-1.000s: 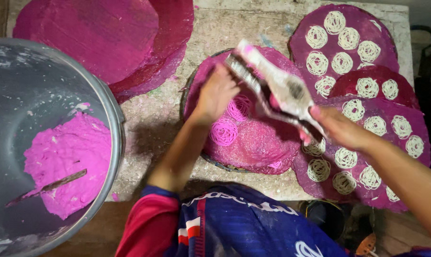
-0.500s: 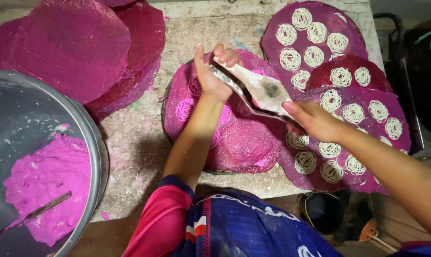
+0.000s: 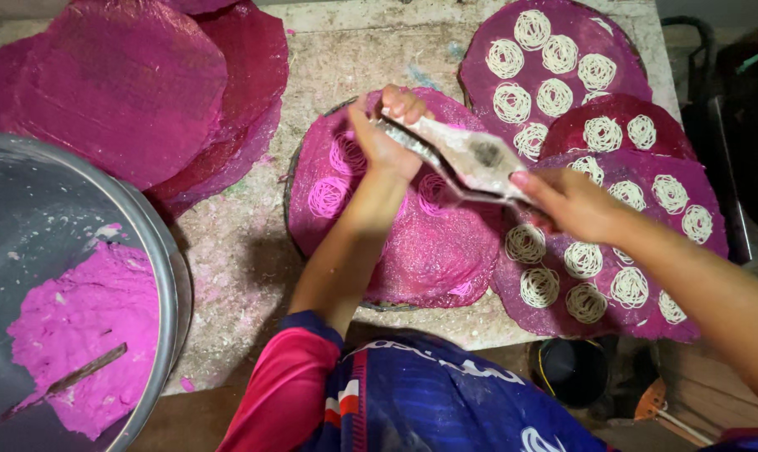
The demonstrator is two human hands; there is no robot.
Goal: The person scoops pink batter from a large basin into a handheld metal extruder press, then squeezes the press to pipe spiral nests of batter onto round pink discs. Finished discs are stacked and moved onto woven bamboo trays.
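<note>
Both my hands hold a long metal hand press (image 3: 471, 155) over a round pink woven mat (image 3: 421, 251). My left hand (image 3: 387, 134) grips the far ends of its handles above the mat's far edge. My right hand (image 3: 567, 201) grips the near end at the mat's right side. Pink noodle coils (image 3: 329, 197) lie on the mat's far left part, beside and under my left hand. What comes out beneath the press is hidden.
Three pink mats with several white noodle coils (image 3: 555, 96) overlap at the right. A stack of bare pink mats (image 3: 119, 92) lies at the far left. A large metal bowl (image 3: 157, 251) at the left holds pink dough (image 3: 86, 326) and a stick (image 3: 86, 368). The work surface (image 3: 345, 50) is dusty.
Both hands and the press have moved from the mat's right side towards its far edge. The press handles have come closer together, and more coils lie on the mat.
</note>
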